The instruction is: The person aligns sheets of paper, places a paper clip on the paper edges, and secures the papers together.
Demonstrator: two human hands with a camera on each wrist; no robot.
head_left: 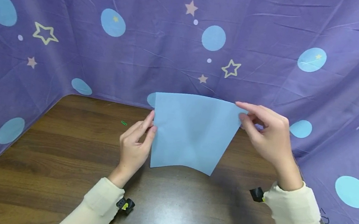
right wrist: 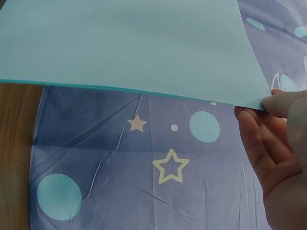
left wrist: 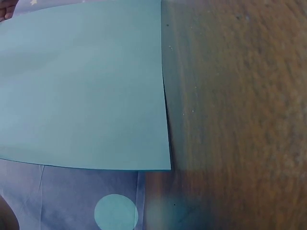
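A light blue sheet of paper (head_left: 193,133) is held up off the table, its lower edge bowed. At its left edge, my left hand (head_left: 136,142) pinches it between thumb and fingers. My right hand (head_left: 266,133) pinches the upper right corner, with the thumb on the near face. In the right wrist view, the thumb and fingers of the right hand (right wrist: 276,143) meet at the corner of the paper (right wrist: 144,48). The left wrist view shows the paper (left wrist: 86,91) over the table, with only a sliver of the left hand (left wrist: 7,215) at the lower left.
A small green paper clip (head_left: 124,123) lies on the dark wooden table (head_left: 69,150), left of the paper. A purple curtain (head_left: 148,39) with stars and blue dots stands behind and along both sides. Black wrist cameras sit by both cuffs.
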